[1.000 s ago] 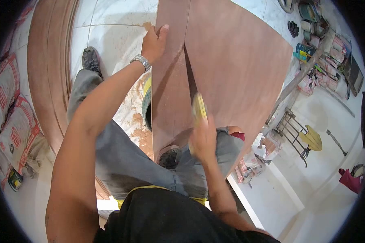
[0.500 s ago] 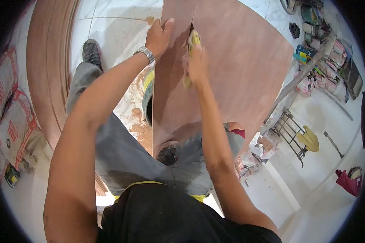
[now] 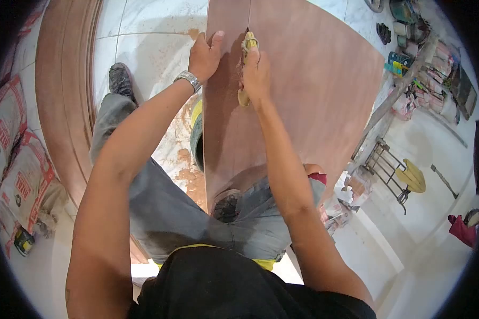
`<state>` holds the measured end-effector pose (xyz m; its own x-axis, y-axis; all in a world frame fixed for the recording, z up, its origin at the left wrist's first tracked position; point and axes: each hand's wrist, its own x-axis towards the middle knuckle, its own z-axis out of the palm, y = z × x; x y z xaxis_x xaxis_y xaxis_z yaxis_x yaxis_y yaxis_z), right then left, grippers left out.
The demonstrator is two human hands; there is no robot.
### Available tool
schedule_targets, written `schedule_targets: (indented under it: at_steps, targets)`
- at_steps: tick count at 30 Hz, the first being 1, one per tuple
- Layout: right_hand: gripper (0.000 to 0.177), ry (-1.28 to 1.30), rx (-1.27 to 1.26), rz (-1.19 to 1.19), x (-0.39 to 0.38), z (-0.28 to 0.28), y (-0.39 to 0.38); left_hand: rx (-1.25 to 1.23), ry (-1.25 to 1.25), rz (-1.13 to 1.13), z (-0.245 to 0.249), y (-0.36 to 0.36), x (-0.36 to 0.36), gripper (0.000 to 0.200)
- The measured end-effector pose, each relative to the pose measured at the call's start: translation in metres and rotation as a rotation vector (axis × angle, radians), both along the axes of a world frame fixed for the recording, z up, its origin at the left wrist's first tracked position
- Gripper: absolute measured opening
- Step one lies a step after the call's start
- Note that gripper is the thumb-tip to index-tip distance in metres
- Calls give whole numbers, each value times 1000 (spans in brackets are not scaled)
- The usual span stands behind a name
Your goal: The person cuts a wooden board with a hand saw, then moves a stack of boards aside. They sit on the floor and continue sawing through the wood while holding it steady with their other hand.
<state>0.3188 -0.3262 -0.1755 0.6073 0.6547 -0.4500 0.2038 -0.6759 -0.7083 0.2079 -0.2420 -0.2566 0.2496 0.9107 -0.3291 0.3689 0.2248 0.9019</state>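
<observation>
A broad reddish-brown wooden board [image 3: 314, 90] extends away in front of me, with a thin straight line along its far part. My right hand [image 3: 256, 74] is closed around the yellow handle of what looks like a handsaw [image 3: 243, 97], held in line with that line. The blade is mostly hidden; a dark sliver shows just beyond the handle. Reddish dust lies left of the tool. My left hand [image 3: 205, 57], a metal watch at its wrist, holds the board's left edge with the thumb raised; some of its fingers are hidden.
Under the board's left side stands a dark bucket [image 3: 197, 138] with a yellow band. Curved wooden moulding [image 3: 66, 80] runs along the left, beside printed sacks [image 3: 21, 181]. At right are a long timber [image 3: 383, 109], a metal rack [image 3: 380, 165], a yellow shovel blade [image 3: 411, 176] and piled debris.
My right hand and the yellow-handled saw have shifted slightly away from me along the board. My left hand stays at the board's left edge. The view has tilted a little.
</observation>
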Motion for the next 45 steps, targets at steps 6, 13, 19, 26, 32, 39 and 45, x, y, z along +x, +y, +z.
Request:
schedule_targets:
  at_steps: [6,13,19,26,32,39,45]
  targets:
    - [40,-143,49,149,-9,39,-52,61,-16,-11,-2,-1,0,65]
    - [40,53,-221,76,-49,187,-133,-1,-12,5,5,2,4,66]
    - [47,-53,-136,127,-1,34,-9,-24,19,-38,13,1,-4,64]
    - [37,-39,-208,153,-58,207,-154,-72,-20,18,17,-4,1,63]
    - [39,-109,-128,50,-18,28,-35,-84,1,-9,15,-3,0,64]
    - [42,-388,-214,503,-52,170,-159,-109,1,-19,20,0,-1,63]
    - [40,-97,-130,85,-33,71,-80,-41,17,3,18,-1,0,64]
